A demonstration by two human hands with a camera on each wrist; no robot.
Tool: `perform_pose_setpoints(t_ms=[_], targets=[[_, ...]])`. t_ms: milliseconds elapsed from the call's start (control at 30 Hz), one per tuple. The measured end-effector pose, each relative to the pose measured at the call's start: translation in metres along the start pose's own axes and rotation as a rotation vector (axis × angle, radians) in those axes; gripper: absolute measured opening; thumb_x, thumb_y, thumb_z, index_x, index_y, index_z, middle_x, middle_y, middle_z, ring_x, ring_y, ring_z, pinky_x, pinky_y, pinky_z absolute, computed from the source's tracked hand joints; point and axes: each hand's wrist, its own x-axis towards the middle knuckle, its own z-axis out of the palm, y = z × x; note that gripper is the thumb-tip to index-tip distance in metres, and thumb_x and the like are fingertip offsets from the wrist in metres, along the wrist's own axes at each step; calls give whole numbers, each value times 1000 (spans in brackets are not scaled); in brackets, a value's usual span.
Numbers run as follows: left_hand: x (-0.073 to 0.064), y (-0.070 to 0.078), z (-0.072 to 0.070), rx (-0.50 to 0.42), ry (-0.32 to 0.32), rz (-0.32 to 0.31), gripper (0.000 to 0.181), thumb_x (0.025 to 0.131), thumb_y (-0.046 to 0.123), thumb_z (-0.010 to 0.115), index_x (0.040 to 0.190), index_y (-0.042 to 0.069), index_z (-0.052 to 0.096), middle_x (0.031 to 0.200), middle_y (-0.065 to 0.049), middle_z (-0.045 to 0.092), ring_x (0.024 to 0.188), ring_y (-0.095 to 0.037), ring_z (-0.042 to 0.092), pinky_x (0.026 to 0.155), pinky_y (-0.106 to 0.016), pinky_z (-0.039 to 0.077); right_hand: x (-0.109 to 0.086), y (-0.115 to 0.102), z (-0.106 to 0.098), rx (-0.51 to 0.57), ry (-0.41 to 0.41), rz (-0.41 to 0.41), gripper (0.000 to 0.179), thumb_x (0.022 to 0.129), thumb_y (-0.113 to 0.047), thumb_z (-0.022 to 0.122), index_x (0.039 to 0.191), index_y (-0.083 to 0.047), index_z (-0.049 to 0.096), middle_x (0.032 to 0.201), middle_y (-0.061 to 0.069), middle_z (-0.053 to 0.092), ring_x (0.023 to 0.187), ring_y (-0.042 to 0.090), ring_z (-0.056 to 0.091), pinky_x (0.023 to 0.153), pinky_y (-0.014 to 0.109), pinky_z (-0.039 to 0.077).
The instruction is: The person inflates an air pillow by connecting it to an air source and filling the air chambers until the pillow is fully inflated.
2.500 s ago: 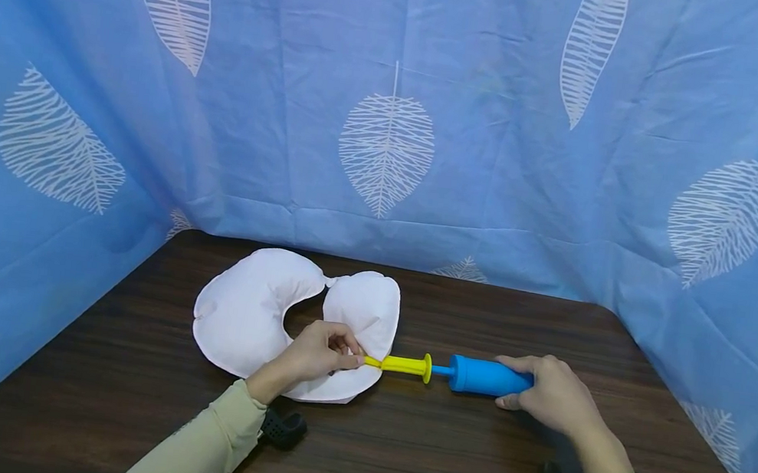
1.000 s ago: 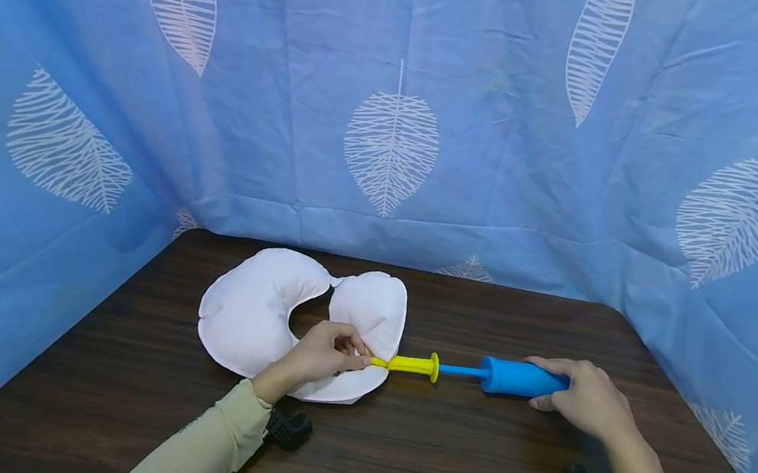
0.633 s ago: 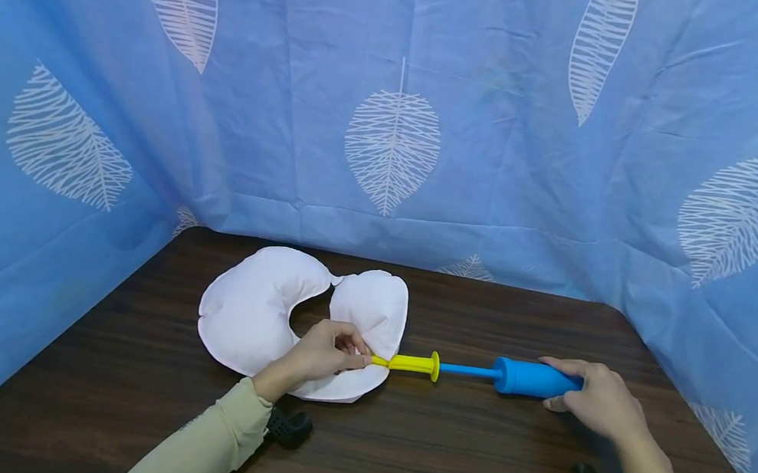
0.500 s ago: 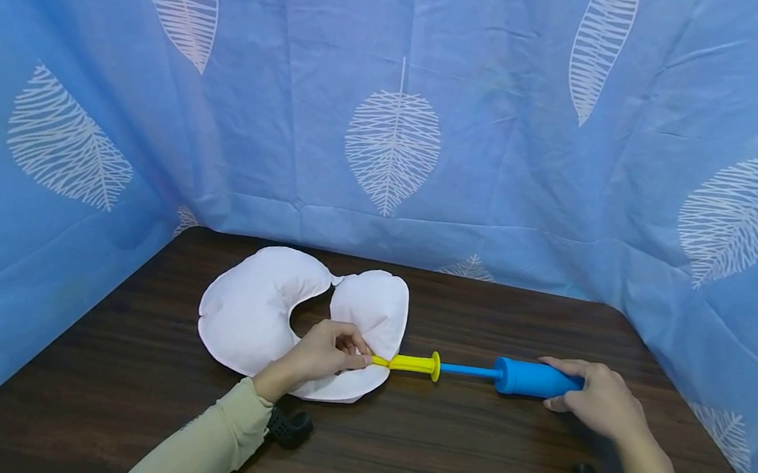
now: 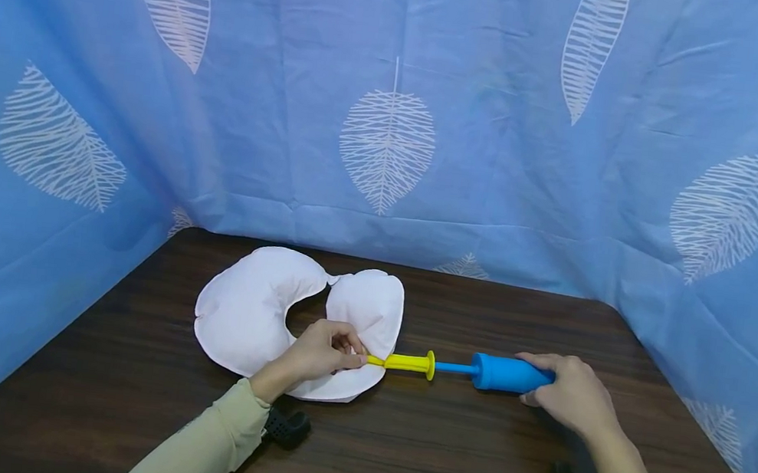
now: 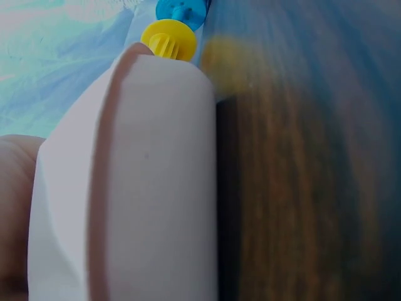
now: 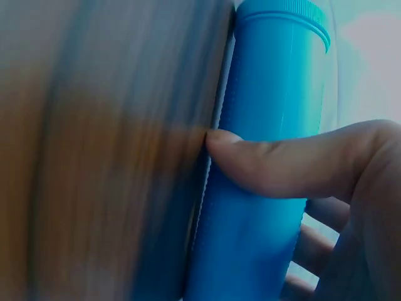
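Note:
A white inflatable neck pillow (image 5: 242, 315) lies on the table, puffed out on its left side and creased on its right. My left hand (image 5: 318, 352) rests over its lower right part and pinches the yellow nozzle (image 5: 374, 360) of a hand pump there; the fingertips hide where nozzle and pillow meet. The pump's yellow handle (image 5: 409, 363) ends in a round flange, and a stretch of blue rod (image 5: 454, 368) shows beyond it. Around the blue barrel (image 5: 510, 374) my right hand (image 5: 573, 396) grips the far end, thumb (image 7: 276, 166) across its side in the right wrist view.
The dark wooden table (image 5: 425, 457) runs under everything. A blue curtain (image 5: 497, 164) with white leaf prints stands at the back and both sides. Black wrist-worn devices (image 5: 287, 429) hang under the forearms, close over the table.
My right hand first drew the pump's barrel rightward, baring more rod, and has since slid it partly back left. My left hand keeps its pinch on the nozzle beside the pillow.

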Motion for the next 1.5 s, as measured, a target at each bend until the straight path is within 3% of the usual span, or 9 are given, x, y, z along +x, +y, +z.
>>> perform_pose_setpoints(t_ms=[233, 433, 733, 1133, 1500], targets=[[-1, -2, -1, -20, 2, 28, 11, 89, 8, 85, 86, 6, 75, 74, 2, 62, 65, -13, 56, 59, -22, 47, -5, -47, 18, -18, -41, -129, 63, 84, -24, 92, 143, -18, 71, 143, 26, 68, 131, 56, 59, 89, 64, 56], [-1, -1, -3, -29, -7, 36, 9, 90, 8, 84, 86, 6, 76, 74, 2, 62, 65, -12, 55, 60, -22, 47, -7, -59, 21, -50, -23, -150, 65, 83, -26, 93, 144, -19, 71, 143, 22, 69, 130, 54, 61, 88, 62, 57], [-1, -1, -5, -22, -12, 30, 8, 91, 8, 83, 88, 6, 76, 75, 0, 62, 64, -13, 55, 59, -22, 47, -6, -56, 23, -77, -6, -169, 65, 84, -31, 92, 144, -22, 70, 141, 21, 71, 124, 51, 64, 84, 60, 57], [-1, 0, -2, -36, -17, 36, 11, 90, 10, 85, 90, 4, 76, 77, 0, 62, 67, -11, 56, 60, -22, 47, -4, -46, 17, -91, -30, -111, 65, 84, -34, 92, 145, -24, 70, 143, 26, 67, 126, 51, 63, 81, 61, 57], [-1, -2, -2, -31, -4, 35, 11, 90, 9, 85, 88, 4, 75, 78, 0, 61, 71, -12, 56, 63, -22, 47, 1, -15, 3, -54, -42, -36, 68, 86, -30, 90, 149, -20, 67, 149, 34, 59, 128, 59, 58, 78, 62, 56]])
